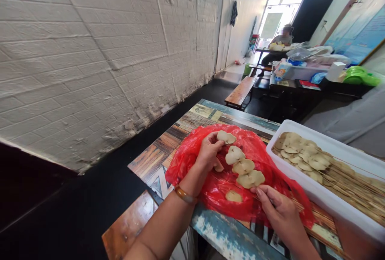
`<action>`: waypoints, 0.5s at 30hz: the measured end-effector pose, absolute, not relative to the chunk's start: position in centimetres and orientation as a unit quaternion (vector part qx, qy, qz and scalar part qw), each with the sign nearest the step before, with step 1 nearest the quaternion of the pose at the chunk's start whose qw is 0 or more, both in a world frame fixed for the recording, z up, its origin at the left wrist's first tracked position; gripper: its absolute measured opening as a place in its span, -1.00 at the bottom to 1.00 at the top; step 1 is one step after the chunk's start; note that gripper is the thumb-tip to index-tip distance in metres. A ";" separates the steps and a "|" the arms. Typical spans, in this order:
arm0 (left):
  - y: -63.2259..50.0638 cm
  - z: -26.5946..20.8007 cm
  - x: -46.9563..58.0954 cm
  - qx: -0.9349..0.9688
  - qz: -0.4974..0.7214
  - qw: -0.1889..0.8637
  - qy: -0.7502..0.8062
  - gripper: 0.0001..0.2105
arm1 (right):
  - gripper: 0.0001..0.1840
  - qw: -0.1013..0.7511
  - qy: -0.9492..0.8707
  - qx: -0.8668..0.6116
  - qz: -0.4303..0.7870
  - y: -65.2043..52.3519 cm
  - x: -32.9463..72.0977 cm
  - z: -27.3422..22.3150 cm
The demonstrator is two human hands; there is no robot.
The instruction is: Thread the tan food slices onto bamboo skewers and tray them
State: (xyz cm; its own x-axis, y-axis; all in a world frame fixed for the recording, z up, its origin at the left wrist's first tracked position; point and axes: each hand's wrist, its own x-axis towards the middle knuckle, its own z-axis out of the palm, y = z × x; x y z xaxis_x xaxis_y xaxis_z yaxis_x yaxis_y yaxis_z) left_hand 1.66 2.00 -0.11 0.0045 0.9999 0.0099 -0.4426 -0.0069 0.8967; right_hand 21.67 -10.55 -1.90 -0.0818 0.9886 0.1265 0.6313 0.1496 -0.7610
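My left hand [210, 150] pinches a thin, pale round slice [226, 137] between thumb and fingers, above a crumpled red plastic bag [192, 148]. In my right hand [276, 204] is a skewer bearing several overlapping pale slices [243, 167]; its fingers are closed at the lower end of the slices, and most of the stick is hidden. The slices slant up toward my left hand, apart from the one it holds. One loose slice [234, 196] lies on the red bag below them. Under my left fingers another piece [218, 165] partly shows.
To the right, a white plastic tub [288, 125] holds many skewered slices [303, 152]. Bare skewers [327, 240] lie on the patterned table [156, 148] by the bag. A wooden bench [240, 91] and a cluttered table stand beyond, with a seated person [282, 39] farther back. A brick-patterned wall [90, 51] runs along the left.
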 end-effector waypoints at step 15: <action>1.5 0.6 1.9 0.299 0.604 0.660 0.332 -0.60 | -0.61 0.314 -0.692 -0.603 0.242 -10.6 21.7 -2.1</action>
